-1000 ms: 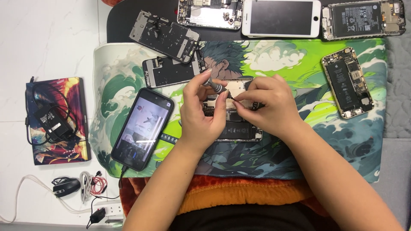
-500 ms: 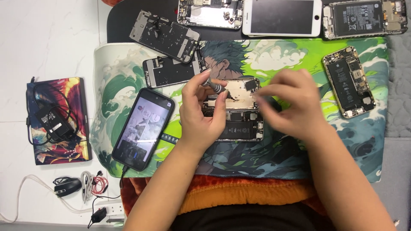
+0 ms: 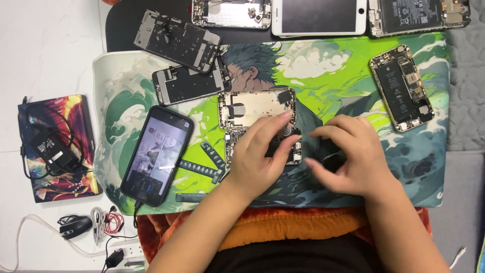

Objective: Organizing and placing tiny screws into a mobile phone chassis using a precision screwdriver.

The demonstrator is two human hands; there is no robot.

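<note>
**Two hands over an opened phone shell**

Head view: An opened phone shell point(image 3: 258, 123) lies on a green illustrated mat point(image 3: 323, 65), its long axis running away from the person, top end toward the far edge. The upper half, pale metal with a small dark square part at its far right corner, is bare; the lower half is covered by the left hand point(image 3: 257, 156).

The left hand rests on that lower half, palm down, index finger and thumb drawn together over a small part I cannot make out. Whether they actually pinch it cannot be told.

The right hand point(image 3: 348, 154) hovers just right of the shell, fingers curled loosely leftward toward it, apparently holding nothing, though its palm side is hidden. So the shell lies to the left of the right fingers and directly under the left ones; the left hand is the nearer.

A lit smartphone point(image 3: 157, 154) lies tilted to the left. Other stripped phone bodies lie along the mat's far edge, and one with its battery showing point(image 3: 402, 87) lies to the right.
</note>
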